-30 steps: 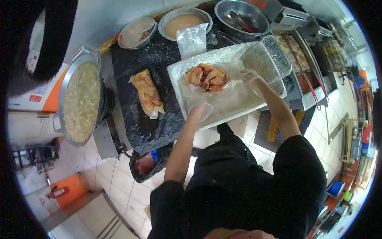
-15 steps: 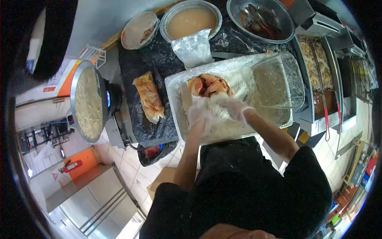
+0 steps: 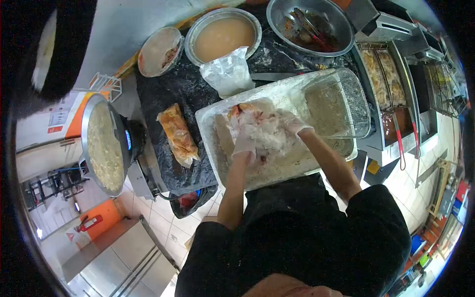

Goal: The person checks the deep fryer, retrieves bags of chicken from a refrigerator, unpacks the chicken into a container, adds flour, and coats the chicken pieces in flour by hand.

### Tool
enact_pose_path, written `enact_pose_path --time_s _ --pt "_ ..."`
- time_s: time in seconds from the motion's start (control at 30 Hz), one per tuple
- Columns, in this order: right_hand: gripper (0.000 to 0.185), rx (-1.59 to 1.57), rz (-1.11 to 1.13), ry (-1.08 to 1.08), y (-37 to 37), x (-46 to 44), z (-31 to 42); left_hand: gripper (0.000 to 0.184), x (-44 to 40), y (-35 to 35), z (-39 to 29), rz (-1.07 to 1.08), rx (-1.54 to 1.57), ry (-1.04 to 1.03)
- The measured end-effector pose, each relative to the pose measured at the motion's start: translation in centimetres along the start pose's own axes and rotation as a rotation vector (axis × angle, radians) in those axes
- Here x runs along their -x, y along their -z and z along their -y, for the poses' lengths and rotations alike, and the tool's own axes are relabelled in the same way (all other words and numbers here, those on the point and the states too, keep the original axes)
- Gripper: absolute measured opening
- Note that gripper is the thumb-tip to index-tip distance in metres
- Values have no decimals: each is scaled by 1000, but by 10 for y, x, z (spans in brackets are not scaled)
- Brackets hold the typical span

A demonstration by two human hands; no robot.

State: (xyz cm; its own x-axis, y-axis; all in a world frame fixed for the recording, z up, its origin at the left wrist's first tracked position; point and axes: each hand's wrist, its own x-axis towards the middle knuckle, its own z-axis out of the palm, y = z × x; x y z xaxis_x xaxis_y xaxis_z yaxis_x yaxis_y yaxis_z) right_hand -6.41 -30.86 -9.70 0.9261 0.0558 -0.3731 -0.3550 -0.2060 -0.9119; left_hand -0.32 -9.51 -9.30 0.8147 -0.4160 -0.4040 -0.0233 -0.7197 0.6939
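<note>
A white tub [image 3: 212, 143] of flour stands on the black-covered counter. Inside it lie raw meat pieces [image 3: 260, 126], now largely coated in white flour. My left hand [image 3: 245, 141], in a clear glove, is at the near left side of the meat. At the meat's right edge is my right hand [image 3: 292, 123], also gloved. Flour and blur hide the fingertips of both hands, so their grip cannot be made out. A wire basket [image 3: 336, 106] rests in the tub's right end. Left of the tub lies a bag of meat [image 3: 178, 134].
Behind the tub are a bowl of cloudy liquid [image 3: 222, 39], a steel bowl with tongs [image 3: 309, 29], a smaller bowl [image 3: 159, 52] and a white packet [image 3: 227, 73]. A large pan [image 3: 105, 146] sits over a blue flame at left. Fryers [image 3: 391, 109] stand at right.
Both hands have come inward from the tub's sides to the meat. The meat, bare and reddish before, now has flour over it. The camera view has shifted too.
</note>
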Motion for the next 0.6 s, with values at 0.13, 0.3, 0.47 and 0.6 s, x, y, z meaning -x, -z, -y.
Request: enact_pose_path --time_s 0.13,0.3,0.47,0.6 --pt "47 59 -241 4 18 23 -33 37 17 23 -14 -40 -29 17" --pt "39 707 -92 -223 88 -16 -4 39 -28 27 23 -218 31 215" --pt "39 581 41 104 14 -57 11 44 -60 13 22 -275 642 119" --pt "48 681 189 225 20 -35 -8 42 -28 46 6 -241 385 120"
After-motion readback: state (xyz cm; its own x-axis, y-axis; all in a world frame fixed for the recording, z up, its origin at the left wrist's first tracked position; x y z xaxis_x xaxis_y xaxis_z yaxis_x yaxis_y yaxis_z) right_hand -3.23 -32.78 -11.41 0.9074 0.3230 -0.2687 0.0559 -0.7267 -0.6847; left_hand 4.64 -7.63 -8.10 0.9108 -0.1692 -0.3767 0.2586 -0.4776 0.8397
